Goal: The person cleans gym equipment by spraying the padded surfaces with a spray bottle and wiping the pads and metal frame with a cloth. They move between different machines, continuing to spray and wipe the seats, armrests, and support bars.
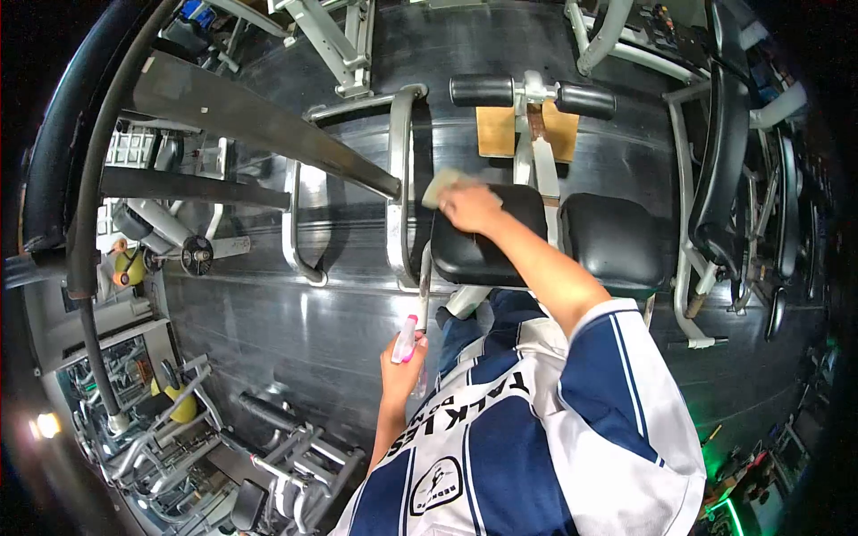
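My right hand (471, 205) is closed on a pale yellowish cloth (438, 189), slightly blurred, at the far left corner of a black padded seat (487, 250). The cloth reaches past the seat's edge. Lower down, my left hand (399, 362) grips a spray bottle (406, 339) with a white and pink trigger head. Its clear body is partly hidden by the hand and my shirt. Beside the first seat is a second black pad (613, 241), with a white metal bar running between the two.
Two black foam rollers (483, 90) on a post stand beyond the seat, above a wooden board (494, 131). A silver metal frame (399, 179) rises close on the left. Weight machines (715, 179) stand at the right, more at lower left, on dark flooring (268, 330).
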Demonstrator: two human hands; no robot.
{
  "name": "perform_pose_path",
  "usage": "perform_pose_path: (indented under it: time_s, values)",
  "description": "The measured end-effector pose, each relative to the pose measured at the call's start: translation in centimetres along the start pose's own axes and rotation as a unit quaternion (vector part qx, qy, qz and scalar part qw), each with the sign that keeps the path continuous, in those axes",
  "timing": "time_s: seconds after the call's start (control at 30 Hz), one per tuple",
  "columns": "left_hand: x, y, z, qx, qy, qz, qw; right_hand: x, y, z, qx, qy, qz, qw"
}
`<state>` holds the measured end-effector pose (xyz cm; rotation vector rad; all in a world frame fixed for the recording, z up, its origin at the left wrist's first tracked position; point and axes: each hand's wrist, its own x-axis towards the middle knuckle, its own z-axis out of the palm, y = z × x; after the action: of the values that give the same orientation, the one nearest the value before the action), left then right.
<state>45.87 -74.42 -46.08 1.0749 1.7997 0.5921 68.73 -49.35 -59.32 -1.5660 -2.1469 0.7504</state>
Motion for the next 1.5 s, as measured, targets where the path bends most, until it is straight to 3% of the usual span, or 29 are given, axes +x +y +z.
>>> perform_pose_path:
  time_s: [0.03,0.07,0.1,0.13,0.17,0.2,0.27,0.4,0.53,0.57,0.73,0.77,0.87,0.93,1.0,1.2,1.37,1.5]
  values:
    - [-0.2,0.1,0.1,-0.01,-0.006,-0.02,1.0,-1.2,-2.4,-2.3,0.021,-0.119,-0.009,0.993]
    - [0.0,-0.1,0.3,-0.013,-0.008,-0.019,1.0,-2.7,-4.5,-3.1,0.033,-0.178,-0.016,0.983]
    - [0.2,-0.4,0.6,-0.019,-0.007,-0.007,1.0,-4.7,-5.2,-1.5,0.042,-0.102,-0.123,0.986]
    - [0.4,-0.5,0.9,-0.026,-0.008,0.006,1.0,-7.1,-6.8,-2.4,0.053,-0.097,-0.169,0.979]
    - [0.6,0.2,0.9,-0.014,-0.014,0.014,1.0,-9.4,-7.9,-3.2,0.018,-0.059,-0.194,0.979]
    - [1.0,0.7,0.9,-0.012,-0.019,0.016,1.0,-10.9,-8.0,-3.2,0.023,-0.123,-0.197,0.972]
    - [1.9,1.5,0.7,0.043,-0.026,0.05,0.998,-13.9,-6.5,-4.1,-0.023,-0.08,-0.225,0.971]
    - [1.8,4.5,0.7,0.019,-0.023,0.059,0.998,-17.0,-2.6,-4.1,-0.112,0.01,-0.158,0.981]
    - [1.4,2.9,0.1,0.047,-0.025,0.068,0.996,-14.2,-0.7,-6.5,0.043,0.107,0.054,0.992]
    - [1.2,2.3,0.0,0.05,-0.026,0.068,0.996,-13.0,0.3,-6.7,0.01,0.126,0.058,0.99]
    - [0.0,1.2,0.4,0.074,-0.047,0.044,0.995,-5.6,7.6,-5.1,0.052,0.087,0.144,0.984]
    - [-0.2,1.5,0.5,0.071,-0.049,0.051,0.995,-4.4,7.9,-5.6,0.059,0.02,0.212,0.975]
    - [-0.8,1.9,0.2,0.078,-0.069,0.041,0.994,-3.6,7.8,-5.6,0.056,-0.017,0.263,0.963]
    - [-1.1,1.2,-0.2,0.068,-0.071,0.051,0.994,-4.8,7.9,-5.1,0.052,-0.024,0.248,0.967]
    - [-1.0,0.7,-0.4,0.054,-0.073,0.066,0.994,-6.3,9.4,-3.5,0.061,0.103,0.154,0.981]
    - [-0.9,-0.4,-2.7,0.04,-0.058,0.102,0.992,-15.3,3.6,-5.6,0.148,0.132,0.168,0.966]
    - [0.2,-2.7,-5.0,0.061,-0.087,0.128,0.986,-20.0,-2.4,-3.5,0.008,0.219,0.129,0.967]
    - [1.3,-2.3,-6.7,0.101,-0.107,0.162,0.976,-21.0,-7.0,-1.0,-0.108,0.153,0.15,0.971]
